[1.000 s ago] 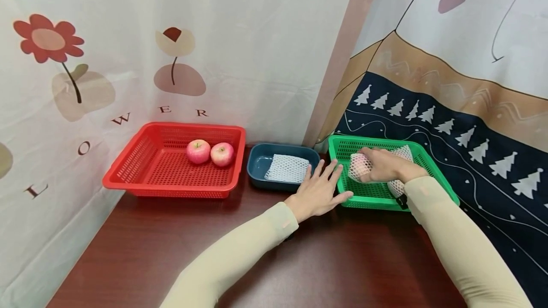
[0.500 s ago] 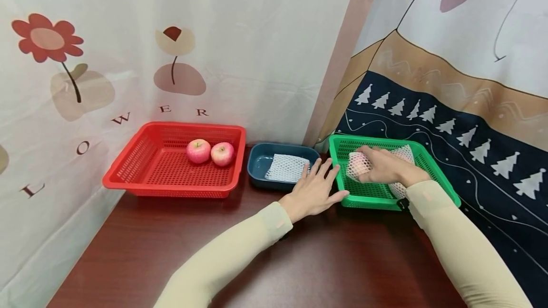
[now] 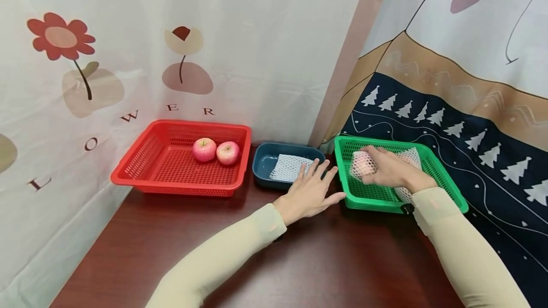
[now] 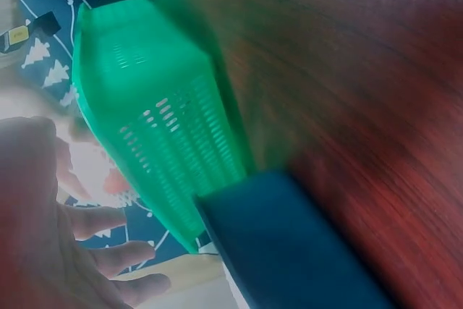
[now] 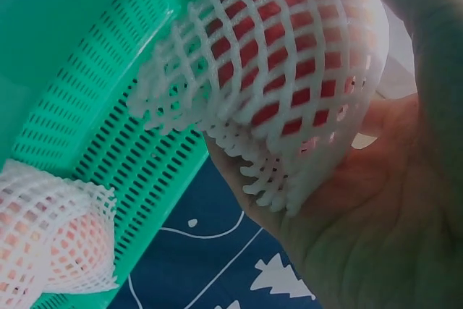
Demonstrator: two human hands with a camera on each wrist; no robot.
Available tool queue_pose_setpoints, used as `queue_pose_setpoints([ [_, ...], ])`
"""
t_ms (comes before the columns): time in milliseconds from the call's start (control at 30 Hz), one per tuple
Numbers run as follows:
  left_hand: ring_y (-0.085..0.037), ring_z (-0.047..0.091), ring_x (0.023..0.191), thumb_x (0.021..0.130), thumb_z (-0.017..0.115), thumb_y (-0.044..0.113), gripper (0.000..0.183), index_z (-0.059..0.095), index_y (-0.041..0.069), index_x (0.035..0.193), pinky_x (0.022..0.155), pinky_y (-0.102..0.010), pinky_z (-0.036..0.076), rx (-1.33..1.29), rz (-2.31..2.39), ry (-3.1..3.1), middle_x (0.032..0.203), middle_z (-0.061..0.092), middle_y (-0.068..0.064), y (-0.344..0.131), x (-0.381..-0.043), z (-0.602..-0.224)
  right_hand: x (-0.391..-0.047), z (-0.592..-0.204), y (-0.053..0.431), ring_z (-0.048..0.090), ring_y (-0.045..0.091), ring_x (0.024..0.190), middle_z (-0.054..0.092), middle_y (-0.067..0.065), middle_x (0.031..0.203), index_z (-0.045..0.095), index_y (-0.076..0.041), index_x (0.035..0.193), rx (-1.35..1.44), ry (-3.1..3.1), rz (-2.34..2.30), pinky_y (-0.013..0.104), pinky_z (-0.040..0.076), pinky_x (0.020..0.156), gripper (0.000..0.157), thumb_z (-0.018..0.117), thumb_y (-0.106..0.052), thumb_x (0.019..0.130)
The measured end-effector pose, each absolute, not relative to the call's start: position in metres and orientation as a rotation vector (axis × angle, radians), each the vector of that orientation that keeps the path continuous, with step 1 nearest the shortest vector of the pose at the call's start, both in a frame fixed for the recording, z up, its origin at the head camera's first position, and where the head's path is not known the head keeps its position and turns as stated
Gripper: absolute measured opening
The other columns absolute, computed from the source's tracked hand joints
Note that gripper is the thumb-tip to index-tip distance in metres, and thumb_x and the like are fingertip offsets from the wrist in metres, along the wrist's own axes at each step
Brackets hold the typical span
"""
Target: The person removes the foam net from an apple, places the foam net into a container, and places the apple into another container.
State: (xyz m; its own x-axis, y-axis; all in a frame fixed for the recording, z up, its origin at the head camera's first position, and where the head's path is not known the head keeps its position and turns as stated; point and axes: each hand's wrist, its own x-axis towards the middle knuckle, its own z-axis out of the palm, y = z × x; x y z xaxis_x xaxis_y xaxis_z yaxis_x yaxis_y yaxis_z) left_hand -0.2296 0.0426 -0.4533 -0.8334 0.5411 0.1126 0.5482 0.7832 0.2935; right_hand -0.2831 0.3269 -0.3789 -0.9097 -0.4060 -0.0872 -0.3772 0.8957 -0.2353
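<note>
At frame right, my right grip (image 3: 395, 171) alone clamps the netted apple (image 3: 361, 165) as my spread left grip (image 3: 306, 191) eases leftward.

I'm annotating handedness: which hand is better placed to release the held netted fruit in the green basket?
Probably the right hand: it grips the netted fruit over the green basket, while the left hand holds nothing.

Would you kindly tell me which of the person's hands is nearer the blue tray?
Left. The left hand is by the blue tray, partly covering its near right corner in the head view; the right hand is farther off, over the green basket, holding a netted fruit.
</note>
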Motion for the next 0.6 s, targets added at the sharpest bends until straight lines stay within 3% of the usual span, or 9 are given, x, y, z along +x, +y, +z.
queue_pose_setpoints([
  [200, -0.038, 0.017, 0.185, 0.118, 0.041, 0.076, 0.086, 0.033, 0.024, 0.185, 0.148, -0.068, 0.018, -0.904, -0.499, -2.957, 0.196, 0.027, -0.008, 0.036, -0.226, -0.45, -0.281, -0.379, 0.326, 0.067, 0.049, 0.132, 0.059, 0.036, 0.158, 0.042, -0.005, 0.174, -0.606, 2.936, -0.337, 0.074, 0.06, 0.107, 0.101, 0.091, -0.039, 0.092],
  [367, -0.038, 0.019, 0.184, 0.117, 0.041, 0.076, 0.086, 0.034, 0.024, 0.185, 0.148, -0.069, 0.02, -0.897, -0.468, -2.943, 0.195, 0.028, -0.008, 0.032, -0.225, -0.449, -0.294, -0.393, 0.341, 0.067, 0.048, 0.126, 0.062, 0.033, 0.151, 0.045, -0.014, 0.173, -0.677, 2.953, -0.389, 0.071, 0.061, 0.1, 0.1, 0.09, -0.051, 0.092],
  [600, -0.039, 0.023, 0.183, 0.117, 0.041, 0.077, 0.086, 0.035, 0.024, 0.185, 0.147, -0.069, 0.023, -0.886, -0.434, -2.926, 0.195, 0.029, -0.009, 0.025, -0.224, -0.447, -0.284, -0.382, 0.331, 0.062, 0.054, 0.139, 0.059, 0.034, 0.158, 0.042, -0.014, 0.175, -0.636, 2.948, -0.431, 0.081, 0.057, 0.108, 0.102, 0.09, -0.049, 0.093],
])
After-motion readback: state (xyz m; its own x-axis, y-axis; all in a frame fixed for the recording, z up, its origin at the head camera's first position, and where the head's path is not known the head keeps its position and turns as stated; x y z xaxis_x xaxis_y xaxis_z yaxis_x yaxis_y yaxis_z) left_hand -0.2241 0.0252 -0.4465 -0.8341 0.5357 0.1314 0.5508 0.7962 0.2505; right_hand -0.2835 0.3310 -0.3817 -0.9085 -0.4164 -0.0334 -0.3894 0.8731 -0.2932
